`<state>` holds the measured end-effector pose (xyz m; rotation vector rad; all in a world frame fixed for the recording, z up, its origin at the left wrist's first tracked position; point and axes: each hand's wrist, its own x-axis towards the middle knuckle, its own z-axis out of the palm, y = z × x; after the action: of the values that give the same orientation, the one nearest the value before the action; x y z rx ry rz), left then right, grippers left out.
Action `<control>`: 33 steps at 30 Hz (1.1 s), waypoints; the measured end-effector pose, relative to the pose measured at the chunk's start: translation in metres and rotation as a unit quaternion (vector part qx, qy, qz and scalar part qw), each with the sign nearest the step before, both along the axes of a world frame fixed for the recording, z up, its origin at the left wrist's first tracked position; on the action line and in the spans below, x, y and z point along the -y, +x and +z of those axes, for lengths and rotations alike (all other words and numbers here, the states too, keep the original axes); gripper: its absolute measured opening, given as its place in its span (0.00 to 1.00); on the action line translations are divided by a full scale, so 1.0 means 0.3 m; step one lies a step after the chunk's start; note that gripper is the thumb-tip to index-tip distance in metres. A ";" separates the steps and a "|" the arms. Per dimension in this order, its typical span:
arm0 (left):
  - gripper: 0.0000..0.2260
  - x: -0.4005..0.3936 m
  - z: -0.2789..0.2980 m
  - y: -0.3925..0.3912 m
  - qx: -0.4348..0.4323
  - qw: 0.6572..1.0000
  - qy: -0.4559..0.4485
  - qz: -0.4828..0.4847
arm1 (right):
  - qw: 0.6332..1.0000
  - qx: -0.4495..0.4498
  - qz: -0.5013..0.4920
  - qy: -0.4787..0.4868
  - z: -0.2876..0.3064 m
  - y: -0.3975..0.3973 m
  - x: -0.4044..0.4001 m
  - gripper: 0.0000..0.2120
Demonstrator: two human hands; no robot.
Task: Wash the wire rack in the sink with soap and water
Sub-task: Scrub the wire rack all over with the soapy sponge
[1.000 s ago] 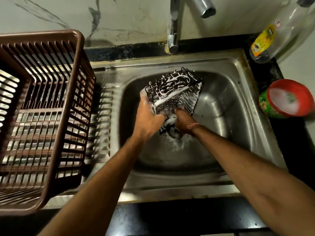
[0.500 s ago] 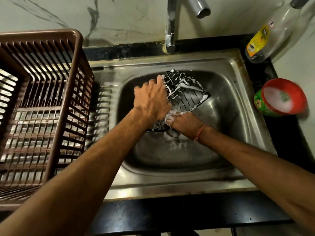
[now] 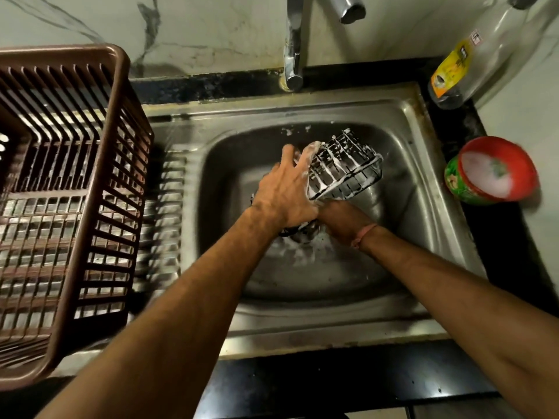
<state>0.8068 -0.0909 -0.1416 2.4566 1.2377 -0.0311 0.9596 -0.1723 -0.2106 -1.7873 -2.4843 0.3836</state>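
Soapy wire rack (image 3: 341, 169) (tilted) gripped mid-sink (image 3: 402, 122) by left hand (image 3: 286, 195).

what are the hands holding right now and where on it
The left hand grips the soapy wire rack by its left end. The right hand is under the rack's near edge; its fingers are hidden, so its hold cannot be told.

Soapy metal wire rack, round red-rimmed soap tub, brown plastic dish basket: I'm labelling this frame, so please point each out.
Soapy metal wire rack (image 3: 341, 169), head view: on its foamy grid.
Round red-rimmed soap tub (image 3: 526, 164), head view: on its red rim.
Brown plastic dish basket (image 3: 119, 60), head view: on its rim corner.
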 end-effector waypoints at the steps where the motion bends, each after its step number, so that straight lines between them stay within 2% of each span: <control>1: 0.56 -0.003 0.006 -0.008 -0.002 1.000 -0.010 -0.001 | 1.000 0.019 -0.003 0.002 -0.012 0.005 -0.005 0.21; 3: 0.53 -0.004 0.008 -0.029 -0.011 1.000 -0.019 -0.003 | 0.999 0.048 -0.011 0.015 -0.049 0.025 -0.015 0.24; 7: 0.49 0.008 -0.012 -0.073 -0.028 0.999 -0.033 0.012 | 0.991 0.069 -0.085 0.071 -0.088 0.096 -0.017 0.15; 11: 0.49 -0.003 -0.016 -0.086 -0.029 0.999 -0.027 0.010 | 0.982 0.080 -0.173 -0.015 -0.085 0.114 -0.065 0.13; 13: 0.50 -0.010 -0.019 -0.088 -0.046 0.999 -0.019 0.002 | 0.962 0.053 -0.268 -0.021 -0.082 0.110 -0.096 0.14; 15: 0.50 -0.022 -0.020 -0.090 -0.061 0.998 -0.015 -0.006 | 0.925 0.001 -0.380 0.015 -0.094 0.115 -0.119 0.17; 18: 0.51 -0.037 -0.019 -0.087 -0.076 0.997 -0.027 -0.016 | 0.879 -0.031 -0.476 -0.003 -0.107 0.092 -0.134 0.14; 19: 0.50 -0.036 -0.019 -0.083 -0.079 0.996 -0.028 -0.016 | 0.876 -0.048 -0.480 0.007 -0.104 0.071 -0.139 0.12; 20: 0.50 -0.033 -0.019 -0.080 -0.078 0.997 -0.026 -0.014 | 0.888 -0.066 -0.456 0.004 -0.115 0.044 -0.138 0.11; 23: 0.49 -0.025 -0.027 -0.075 -0.071 0.997 -0.021 -0.009 | 0.960 -0.084 -0.266 -0.036 -0.139 -0.051 -0.098 0.12; 25: 0.49 -0.022 -0.034 -0.076 -0.072 0.997 -0.018 -0.008 | 0.978 -0.062 -0.186 -0.069 -0.117 -0.054 -0.077 0.18; 26: 0.48 -0.022 -0.036 -0.076 -0.072 0.997 -0.017 -0.008 | 0.977 -0.059 -0.184 -0.088 -0.103 -0.034 -0.083 0.18; 28: 0.49 -0.023 -0.037 -0.077 -0.075 0.997 -0.015 -0.008 | 0.965 -0.017 -0.239 -0.105 -0.091 0.027 -0.104 0.13; 31: 0.51 -0.021 -0.034 -0.076 -0.081 0.997 -0.017 -0.011 | 0.924 -0.010 -0.382 -0.008 -0.088 0.113 -0.112 0.10; 33: 0.51 -0.013 -0.033 -0.071 -0.081 0.997 -0.013 -0.009 | 0.903 -0.024 -0.428 0.005 -0.088 0.104 -0.109 0.12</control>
<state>0.7854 -0.0869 -0.1515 2.4837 1.2730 -0.2535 0.9909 -0.1396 -0.2370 -2.5548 -1.4148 0.3246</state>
